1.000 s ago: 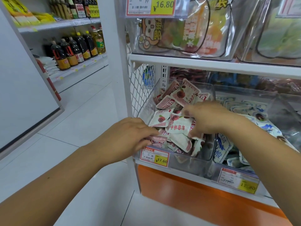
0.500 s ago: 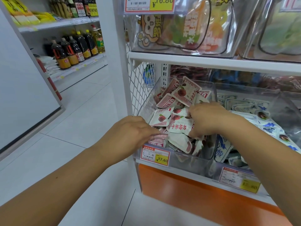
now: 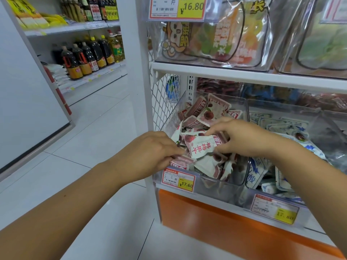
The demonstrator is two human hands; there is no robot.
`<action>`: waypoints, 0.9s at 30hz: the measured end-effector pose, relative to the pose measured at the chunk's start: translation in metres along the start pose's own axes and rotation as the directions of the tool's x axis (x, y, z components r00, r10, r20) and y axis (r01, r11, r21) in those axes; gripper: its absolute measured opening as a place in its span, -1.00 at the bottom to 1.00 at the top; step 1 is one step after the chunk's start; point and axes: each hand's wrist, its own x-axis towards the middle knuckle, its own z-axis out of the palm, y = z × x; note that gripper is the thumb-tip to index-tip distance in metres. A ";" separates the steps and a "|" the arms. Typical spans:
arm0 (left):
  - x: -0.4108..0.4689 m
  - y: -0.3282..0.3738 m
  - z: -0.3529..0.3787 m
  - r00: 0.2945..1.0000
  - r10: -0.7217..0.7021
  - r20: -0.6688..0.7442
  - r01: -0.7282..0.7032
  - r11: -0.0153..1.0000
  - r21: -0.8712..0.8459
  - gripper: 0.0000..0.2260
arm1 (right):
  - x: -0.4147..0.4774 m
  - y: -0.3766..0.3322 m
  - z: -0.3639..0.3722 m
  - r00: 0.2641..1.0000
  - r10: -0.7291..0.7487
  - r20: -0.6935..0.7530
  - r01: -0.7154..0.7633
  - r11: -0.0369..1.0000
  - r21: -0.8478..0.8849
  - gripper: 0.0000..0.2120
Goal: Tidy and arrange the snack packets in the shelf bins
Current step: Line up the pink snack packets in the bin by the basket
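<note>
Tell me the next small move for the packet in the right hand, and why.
Probably lay the packet flat on the pile in the bin. The right hand pinches it tilted above that jumble, so it is not yet placed.

bin [image 3: 238,186]: clear glossy plastic | packets [image 3: 201,147]: matt wrapper | floor [image 3: 97,139]: glossy tile

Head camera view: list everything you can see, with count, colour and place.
red-and-white packets: many, piled in left clear bin, lower shelf
blue-and-white packets: many, in right clear bin beside it
price tags: three, white and yellow, on bin fronts
upper bins: two, clear, colourful bags inside
dark bottles: several, far shelf at left
left hand: fingers curled on red-and-white packets at bin front
right hand: pinches lifted packet
</note>
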 end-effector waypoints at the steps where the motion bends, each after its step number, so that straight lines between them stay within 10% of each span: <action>1: 0.000 0.000 0.000 1.000 -0.003 0.006 0.003 1.000 -0.001 -0.72 | 0.001 0.003 0.000 1.000 -0.008 -0.021 0.009 0.997 0.071 -0.55; 9: 0.003 -0.001 0.005 0.999 -0.038 -0.014 0.038 0.998 0.048 -0.78 | -0.007 0.008 0.000 0.979 0.062 -0.194 0.034 0.890 0.455 -0.80; 18: 0.015 0.005 0.003 0.996 -0.087 -0.007 0.087 0.991 0.102 -0.84 | -0.006 -0.021 0.006 0.964 0.196 -0.181 -0.121 0.925 0.360 -0.10; 24: 0.017 0.005 0.002 0.995 -0.100 -0.004 0.100 0.988 0.122 -0.84 | -0.015 -0.036 -0.011 0.952 0.175 -0.253 -0.068 0.923 0.379 -0.78; 27: 0.016 0.006 0.001 0.987 -0.162 0.011 0.159 0.980 0.118 -0.87 | -0.039 -0.033 -0.047 0.923 0.201 -0.328 -0.022 0.879 0.477 -0.81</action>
